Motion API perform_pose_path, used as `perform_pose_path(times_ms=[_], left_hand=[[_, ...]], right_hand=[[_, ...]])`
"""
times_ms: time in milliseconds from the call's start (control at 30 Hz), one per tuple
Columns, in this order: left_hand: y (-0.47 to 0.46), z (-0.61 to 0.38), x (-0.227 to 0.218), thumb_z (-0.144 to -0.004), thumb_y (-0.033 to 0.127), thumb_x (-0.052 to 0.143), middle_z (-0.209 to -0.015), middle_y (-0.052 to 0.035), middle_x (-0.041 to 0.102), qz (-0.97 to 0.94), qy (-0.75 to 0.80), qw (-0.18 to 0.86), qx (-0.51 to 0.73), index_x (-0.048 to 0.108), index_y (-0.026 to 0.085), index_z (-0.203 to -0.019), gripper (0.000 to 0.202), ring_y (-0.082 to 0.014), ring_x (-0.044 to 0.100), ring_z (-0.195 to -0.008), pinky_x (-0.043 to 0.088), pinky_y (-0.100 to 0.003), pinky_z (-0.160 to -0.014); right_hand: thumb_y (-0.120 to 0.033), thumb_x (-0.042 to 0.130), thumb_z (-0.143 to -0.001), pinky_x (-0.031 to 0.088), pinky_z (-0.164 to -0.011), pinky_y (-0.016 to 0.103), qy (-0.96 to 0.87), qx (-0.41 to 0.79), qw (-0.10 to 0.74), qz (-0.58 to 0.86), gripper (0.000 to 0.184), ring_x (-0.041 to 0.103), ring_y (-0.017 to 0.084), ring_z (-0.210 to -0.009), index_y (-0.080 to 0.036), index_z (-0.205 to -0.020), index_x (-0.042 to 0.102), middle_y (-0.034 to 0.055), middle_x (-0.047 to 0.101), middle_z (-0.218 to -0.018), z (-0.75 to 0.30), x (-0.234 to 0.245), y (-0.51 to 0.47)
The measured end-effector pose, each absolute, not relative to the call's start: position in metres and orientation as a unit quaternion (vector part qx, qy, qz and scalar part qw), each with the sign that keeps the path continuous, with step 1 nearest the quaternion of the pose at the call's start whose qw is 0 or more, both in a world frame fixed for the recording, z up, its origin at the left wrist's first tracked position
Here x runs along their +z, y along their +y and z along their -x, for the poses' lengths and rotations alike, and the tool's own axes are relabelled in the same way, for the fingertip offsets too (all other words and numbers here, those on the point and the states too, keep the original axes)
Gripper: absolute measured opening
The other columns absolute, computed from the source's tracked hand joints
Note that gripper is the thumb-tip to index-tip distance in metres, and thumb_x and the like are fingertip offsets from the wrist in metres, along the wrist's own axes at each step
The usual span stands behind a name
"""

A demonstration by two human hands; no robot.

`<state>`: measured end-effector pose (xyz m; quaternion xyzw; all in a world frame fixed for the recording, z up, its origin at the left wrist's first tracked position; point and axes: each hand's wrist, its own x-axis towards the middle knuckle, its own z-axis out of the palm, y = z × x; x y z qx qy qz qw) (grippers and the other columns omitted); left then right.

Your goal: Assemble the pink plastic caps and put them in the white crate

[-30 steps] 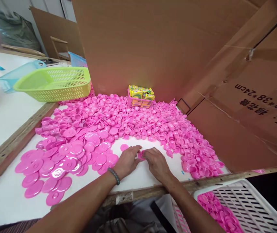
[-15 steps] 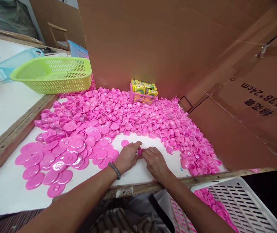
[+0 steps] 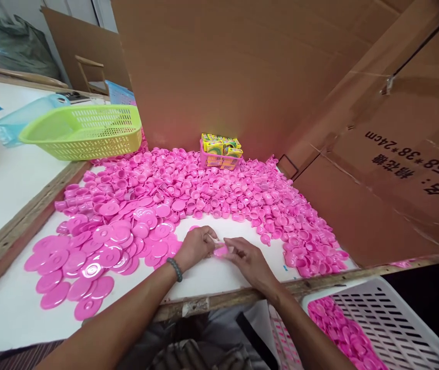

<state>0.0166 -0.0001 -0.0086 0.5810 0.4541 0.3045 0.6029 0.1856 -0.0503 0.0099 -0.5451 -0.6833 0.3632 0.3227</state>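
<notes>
Over the white tabletop, close to its front edge, my left hand and my right hand meet at a small pink plastic piece. Fingers of both hands are closed on it from either side. The piece is blurred, so its exact kind cannot be told. Just beyond my left hand, a pink disc is partly hidden. Left of that hand lies a spread of pink toy saucers. A broad heap of small pink toy cups curves around behind both hands.
A pink basket of yellow packets stands in the heap against cardboard. At left, a green basket rests by a wooden rail. A white crate with pink pieces sits below the table's right edge.
My hands have drawn slightly apart, and more of the pink piece shows between them. The whole view has shifted a little.
</notes>
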Motion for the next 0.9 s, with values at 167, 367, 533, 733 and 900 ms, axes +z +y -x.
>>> perform_pose_path(times_ms=[167,367,533,733,900], left_hand=[[0.004,-0.019,-0.011,-0.057,0.034,0.072,-0.047,0.0043,0.055,-0.517,0.464,0.656,0.296,0.049,0.015,-0.073,0.034,-0.0090,0.051,-0.039,0.041,-0.019,-0.039],[0.004,-0.019,-0.005,-0.055,0.027,0.075,-0.048,0.0046,0.056,-0.469,0.476,0.695,0.265,0.045,0.015,-0.073,0.037,-0.0118,0.057,-0.041,0.048,-0.023,-0.044],[0.003,-0.020,0.000,-0.060,0.025,0.072,-0.047,0.0031,0.056,-0.472,0.484,0.697,0.241,0.044,0.015,-0.071,0.031,-0.0139,0.059,-0.044,0.050,-0.026,-0.046],[-0.002,-0.016,0.008,-0.057,0.024,0.073,-0.052,0.0038,0.056,-0.487,0.460,0.699,0.252,0.049,0.013,-0.072,0.030,-0.0089,0.055,-0.043,0.047,-0.021,-0.045],[-0.003,-0.015,0.008,-0.057,0.027,0.073,-0.051,0.0031,0.056,-0.518,0.451,0.688,0.233,0.055,0.010,-0.069,0.028,-0.0064,0.051,-0.042,0.044,-0.019,-0.045]], right_hand=[[-0.027,0.058,-0.078,0.042,-0.068,0.026,-0.769,0.246,0.272,0.524,0.021,0.051,0.015,-0.080,-0.023,-0.098,0.063,0.0032,0.057,-0.087,-0.181,0.010,-0.050],[-0.025,0.067,-0.071,0.033,-0.056,0.023,-0.798,0.218,0.212,0.520,0.007,0.047,0.012,-0.065,-0.019,-0.074,0.066,-0.0009,0.052,-0.066,-0.183,0.016,-0.031],[-0.026,0.068,-0.070,0.033,-0.058,0.023,-0.790,0.227,0.221,0.525,0.009,0.047,0.013,-0.067,-0.019,-0.074,0.066,-0.0005,0.053,-0.066,-0.184,0.015,-0.029],[-0.031,0.064,-0.073,0.037,-0.061,0.025,-0.724,0.209,0.272,0.598,0.016,0.048,0.015,-0.072,-0.017,-0.081,0.061,0.0016,0.055,-0.074,-0.174,0.011,-0.049],[-0.027,0.059,-0.078,0.038,-0.064,0.024,-0.748,0.282,0.252,0.545,0.021,0.050,0.013,-0.073,-0.021,-0.098,0.061,0.0013,0.056,-0.081,-0.178,0.019,-0.053]])
